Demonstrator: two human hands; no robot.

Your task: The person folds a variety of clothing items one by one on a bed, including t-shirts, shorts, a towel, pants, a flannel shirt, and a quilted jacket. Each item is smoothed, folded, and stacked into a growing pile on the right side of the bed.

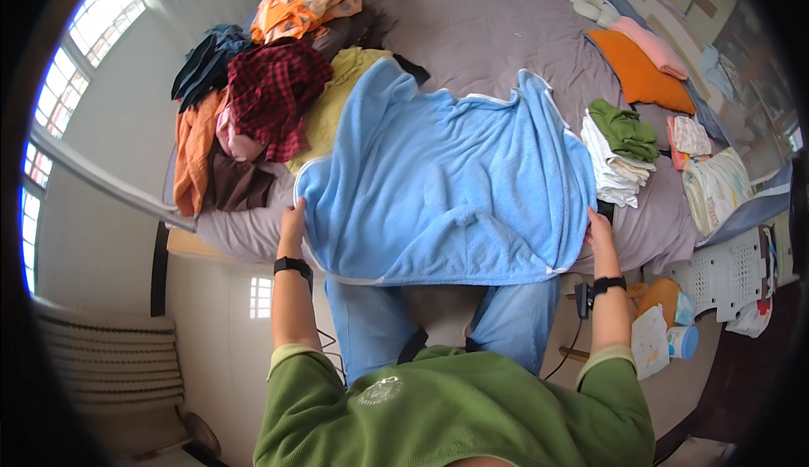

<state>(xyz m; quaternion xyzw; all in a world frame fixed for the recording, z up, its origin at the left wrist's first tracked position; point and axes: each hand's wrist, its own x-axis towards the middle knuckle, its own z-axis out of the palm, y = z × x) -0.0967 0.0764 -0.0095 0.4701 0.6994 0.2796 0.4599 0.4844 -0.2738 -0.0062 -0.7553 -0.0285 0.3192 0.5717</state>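
A light blue fleece blanket (455,183) with white edging lies spread over the front of the bed and across my knees. Its surface is wrinkled, and a fold bulges up near the front edge. My left hand (292,217) grips the blanket's left side edge. On the opposite side my right hand (597,227) holds the right edge, with its fingertips partly hidden by the cloth. Both hands are about level with each other, and the fabric stretches between them.
Left of the blanket are a red and black checked shirt (275,91), a yellow-green garment (341,97) and other heaped clothes. A folded white stack (612,157) topped by a green garment (622,129) sits to the right. Beyond it lies an orange cushion (641,69) on the mauve bed sheet (480,31).
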